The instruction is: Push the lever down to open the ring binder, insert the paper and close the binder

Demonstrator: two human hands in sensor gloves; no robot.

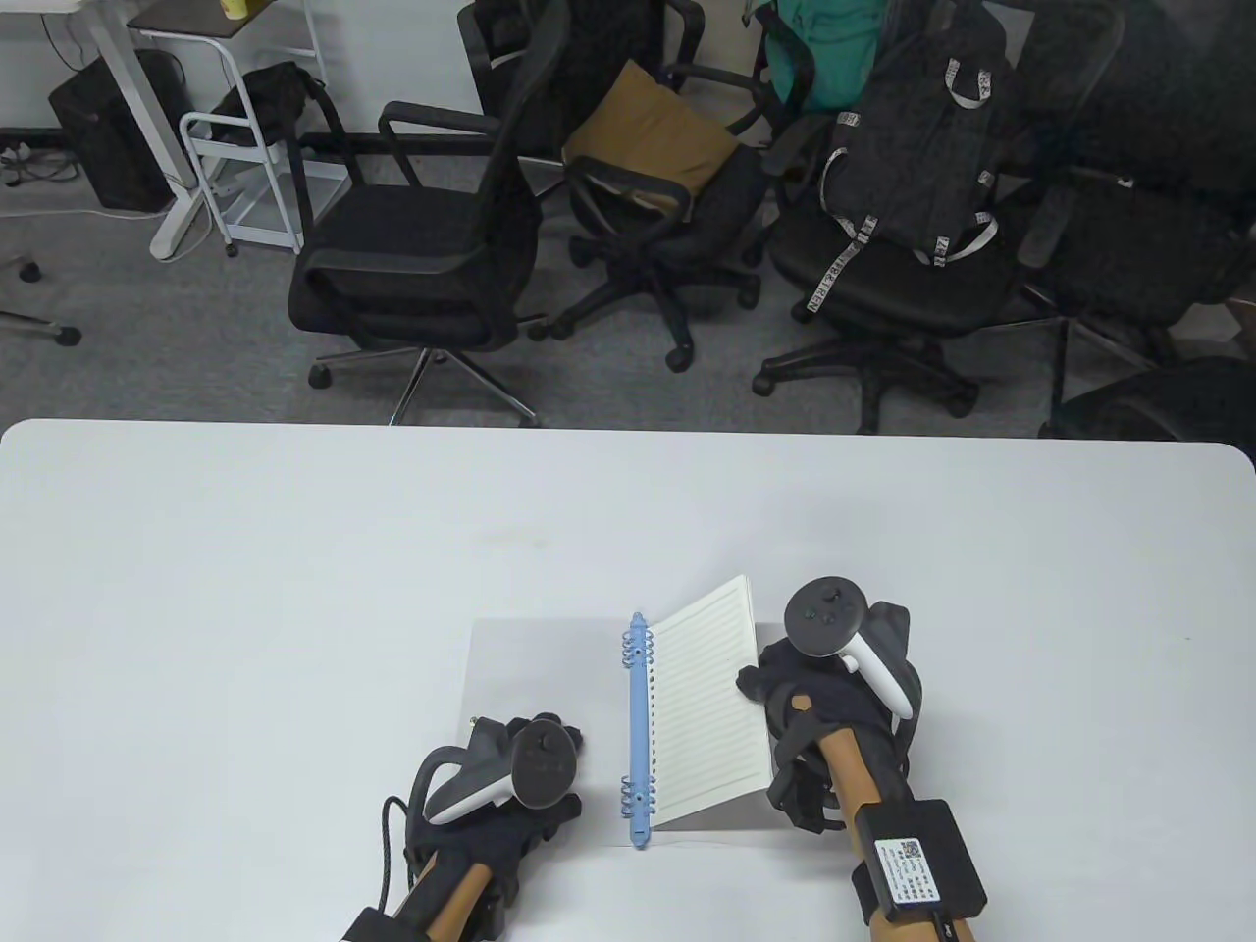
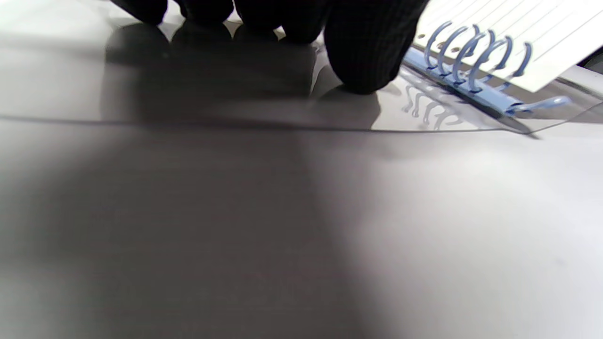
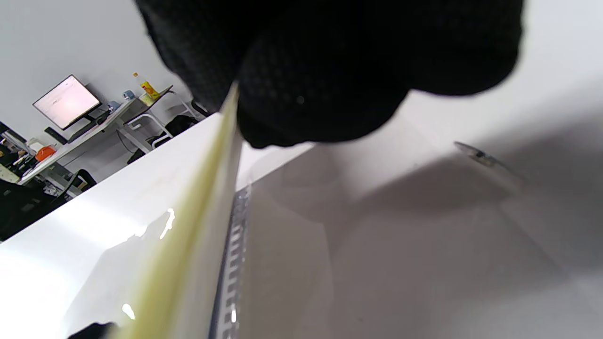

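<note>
Binder (image 1: 549,677) lies open flat near the table's (image 1: 294,589) front edge, blue ring strip (image 1: 639,731) down its middle w/ rings parted. Right hand (image 1: 814,706) pinches the paper stack (image 1: 706,706) by its outer edge — lifted, tilted, holes at the rings. Left hand (image 1: 510,775) rests fingertips (image 2: 362,52) on the clear left cover, fingers relaxed — gripping nothing.
</note>
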